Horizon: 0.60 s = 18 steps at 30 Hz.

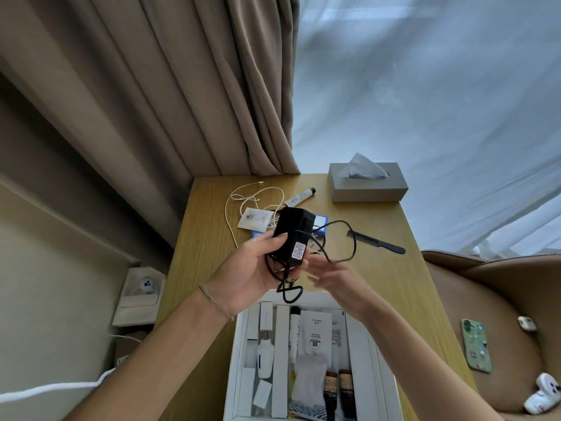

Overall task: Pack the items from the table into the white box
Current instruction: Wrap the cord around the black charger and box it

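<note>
Nearest you, the white box [239,360] sits open on the worktop [206,253]. Your left hand [252,268] grips the black adapter [293,235] above it; your right hand [337,278], fingers loosely spread, touches its black cable [353,238].

The single head camera looked forward and down from above, close over the wooden table [212,253], facing the curtains [151,86].

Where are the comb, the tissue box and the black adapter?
comb [376,242], head view, middle of its spine.
tissue box [368,189], head view, front wall.
black adapter [293,227], head view, its dark body.
</note>
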### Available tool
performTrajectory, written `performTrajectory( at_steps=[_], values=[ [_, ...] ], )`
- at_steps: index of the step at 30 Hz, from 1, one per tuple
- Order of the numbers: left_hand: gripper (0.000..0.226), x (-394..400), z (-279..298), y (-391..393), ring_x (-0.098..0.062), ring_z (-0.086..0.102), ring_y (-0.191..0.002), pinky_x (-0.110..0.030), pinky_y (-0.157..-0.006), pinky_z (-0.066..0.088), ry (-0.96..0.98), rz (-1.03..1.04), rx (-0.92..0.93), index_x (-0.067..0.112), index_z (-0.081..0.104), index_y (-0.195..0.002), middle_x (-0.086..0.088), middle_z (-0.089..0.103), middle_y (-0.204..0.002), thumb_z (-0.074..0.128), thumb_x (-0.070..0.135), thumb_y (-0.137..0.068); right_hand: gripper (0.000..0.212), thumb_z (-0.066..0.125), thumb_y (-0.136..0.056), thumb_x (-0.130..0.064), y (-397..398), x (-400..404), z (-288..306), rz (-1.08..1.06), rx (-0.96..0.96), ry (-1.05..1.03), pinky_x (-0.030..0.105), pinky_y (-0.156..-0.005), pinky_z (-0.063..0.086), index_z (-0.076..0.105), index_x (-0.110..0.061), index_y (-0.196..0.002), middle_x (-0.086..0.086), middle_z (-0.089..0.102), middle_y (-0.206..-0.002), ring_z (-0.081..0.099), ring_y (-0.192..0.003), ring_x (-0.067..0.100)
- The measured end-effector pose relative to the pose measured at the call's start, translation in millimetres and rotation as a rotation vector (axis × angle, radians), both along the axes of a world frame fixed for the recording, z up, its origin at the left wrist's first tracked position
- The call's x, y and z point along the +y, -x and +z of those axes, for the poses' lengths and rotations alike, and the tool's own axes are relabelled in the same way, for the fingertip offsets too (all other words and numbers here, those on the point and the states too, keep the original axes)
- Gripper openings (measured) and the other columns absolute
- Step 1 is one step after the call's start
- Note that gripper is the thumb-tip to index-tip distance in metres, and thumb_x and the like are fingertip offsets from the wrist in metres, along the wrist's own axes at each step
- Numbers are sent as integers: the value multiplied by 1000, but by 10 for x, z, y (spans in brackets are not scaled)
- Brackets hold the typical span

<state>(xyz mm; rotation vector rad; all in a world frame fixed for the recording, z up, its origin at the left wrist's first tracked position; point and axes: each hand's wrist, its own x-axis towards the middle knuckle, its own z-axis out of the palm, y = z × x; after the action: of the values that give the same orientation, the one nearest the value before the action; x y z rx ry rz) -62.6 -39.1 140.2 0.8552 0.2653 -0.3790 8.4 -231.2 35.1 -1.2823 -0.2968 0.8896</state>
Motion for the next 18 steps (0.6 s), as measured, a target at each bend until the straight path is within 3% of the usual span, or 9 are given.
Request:
performTrajectory(
  at_steps=[1, 3, 5, 7, 11, 14, 18],
  values=[
    [44, 3, 26, -2, -29, 64, -92, -36, -82, 52, 16, -7, -3, -1, 56, -134, -21, 65, -110, 55, 19, -95, 57, 55, -83, 9, 68, 57, 19, 89, -58, -8, 32, -111, 42, 69, -25, -128, -6, 65, -138, 55, -133, 10],
    [44, 12, 48, -10, -29, 63, -95, -36, -84, 52, 9, -17, 3, -1, 58, -132, -21, 66, -112, 55, 20, -94, 41, 61, -89, 2, 158, 177, 42, 177, -140, 14, 23, -100, 49, 73, -27, -116, -8, 70, -127, 60, -125, 10],
    [47, 21, 45, -24, -31, 62, -97, -39, -84, 51, -15, 14, 37, -4, 55, -133, -23, 62, -115, 57, 20, -93, 18, 60, -92, -4, 156, 221, 98, 185, -189, 27, 26, -89, 51, 75, -15, -96, 5, 74, -103, 68, -100, 18],
    [53, 48, 25, -28, -32, 64, -95, -39, -79, 56, -4, 71, 75, -7, 51, -136, -25, 58, -116, 59, 18, -90, 10, 58, -93, -8, 78, 134, 143, 209, -76, -12, 31, -79, 50, 65, -2, -89, 11, 63, -82, 59, -75, 19],
    [54, 138, -21, 15, -25, 69, -88, -35, -78, 56, -159, 110, 122, 1, 59, -132, -19, 67, -113, 65, 26, -84, 26, 63, -92, -20, -110, -151, 125, 187, 139, -124, 23, -54, 33, 50, -16, -70, -3, 28, -59, 26, -52, 13],
    [54, 161, -40, 42, -23, 65, -82, -35, -77, 48, -154, 157, 171, 5, 63, -126, -14, 67, -106, 71, 27, -77, 27, 68, -90, -30, -225, -276, 67, 15, 175, -54, 21, -45, 22, 55, -14, -72, -7, 26, -54, 24, -46, 10],
    [43, 195, -34, 43, -26, 65, -79, -36, -74, 50, -90, 185, 187, 9, 65, -117, -15, 66, -102, 71, 29, -79, 24, 65, -92, -30, -331, -378, 50, -119, 102, 71, 21, -43, 23, 64, -13, -75, -4, 25, -55, 21, -47, 11]
  ],
)
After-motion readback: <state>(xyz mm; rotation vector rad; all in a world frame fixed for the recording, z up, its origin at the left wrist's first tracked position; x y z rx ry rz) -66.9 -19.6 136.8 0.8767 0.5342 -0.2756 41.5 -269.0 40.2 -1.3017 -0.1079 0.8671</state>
